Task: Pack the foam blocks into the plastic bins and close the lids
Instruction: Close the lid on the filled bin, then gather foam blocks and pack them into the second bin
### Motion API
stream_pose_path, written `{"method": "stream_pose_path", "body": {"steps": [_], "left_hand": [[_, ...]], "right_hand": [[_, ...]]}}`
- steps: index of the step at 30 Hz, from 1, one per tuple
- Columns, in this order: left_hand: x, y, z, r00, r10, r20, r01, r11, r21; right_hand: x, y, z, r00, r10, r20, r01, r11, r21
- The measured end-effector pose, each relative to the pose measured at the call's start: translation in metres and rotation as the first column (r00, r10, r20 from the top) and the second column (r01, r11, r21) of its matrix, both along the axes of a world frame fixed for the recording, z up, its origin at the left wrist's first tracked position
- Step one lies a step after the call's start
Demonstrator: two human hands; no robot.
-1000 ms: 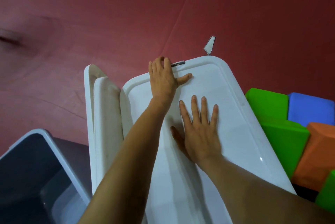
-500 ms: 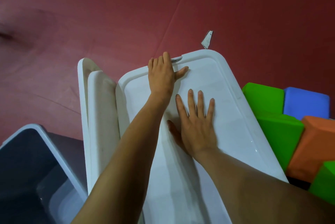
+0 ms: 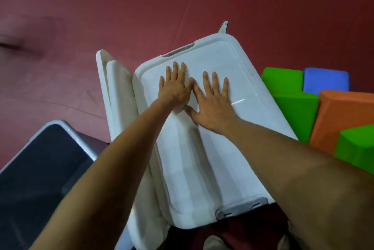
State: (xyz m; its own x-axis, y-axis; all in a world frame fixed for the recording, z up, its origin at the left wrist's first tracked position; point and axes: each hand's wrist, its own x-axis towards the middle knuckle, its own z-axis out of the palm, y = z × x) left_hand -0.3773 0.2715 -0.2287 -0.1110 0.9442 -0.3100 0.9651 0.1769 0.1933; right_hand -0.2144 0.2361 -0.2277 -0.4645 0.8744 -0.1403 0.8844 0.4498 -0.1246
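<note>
A white plastic lid [image 3: 238,164] lies on a bin in the middle of the view, with grey latches at its far end [image 3: 179,49] and near end [image 3: 241,207]. Both my hands rest flat on its far half, fingers spread. My left hand [image 3: 174,87] is beside my right hand [image 3: 214,103], the two nearly touching. Neither hand holds anything. The bin under the lid is hidden. To the right, foam blocks sit together: green [image 3: 283,81], blue [image 3: 325,78], orange [image 3: 344,116] and another green [image 3: 358,146].
A second white lid or bin [image 3: 119,95] leans against the left side of the closed one. An open bin with a grey rim and dark inside [image 3: 66,128] stands at lower left. Red floor mats [image 3: 101,6] surround everything. A small white scrap [image 3: 223,26] lies beyond the lid.
My left hand has come back from the lid's far edge near the latch and now lies flat beside my right hand. The view has tilted down, showing the lid's near end.
</note>
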Motion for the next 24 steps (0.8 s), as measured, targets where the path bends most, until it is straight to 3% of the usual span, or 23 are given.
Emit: {"method": "stream_pose_path", "body": {"steps": [4,8,11,16,24], "left_hand": [[0.017,-0.028,0.032,1.000,-0.004,0.011,0.005,0.998,-0.055],[0.072,-0.040,0.074,0.988,-0.072,0.137,0.069,0.997,0.029],[0.122,-0.047,0.102,0.964,-0.236,0.123,0.228,0.971,0.074],[0.193,-0.057,0.124,0.908,-0.416,0.041,0.417,0.909,-0.003],[0.295,-0.025,0.096,0.831,-0.554,-0.055,0.543,0.828,-0.138]], "right_hand": [[0.025,0.008,0.039,0.991,0.131,0.023,-0.123,0.971,-0.205],[0.072,-0.011,0.063,0.989,0.118,0.094,-0.104,0.985,-0.141],[0.113,-0.025,0.072,0.985,0.071,0.158,-0.061,0.996,-0.068],[0.187,-0.042,0.084,0.978,-0.083,0.193,0.103,0.990,-0.098],[0.287,-0.009,0.069,0.916,-0.220,0.337,0.291,0.940,-0.177]]}}
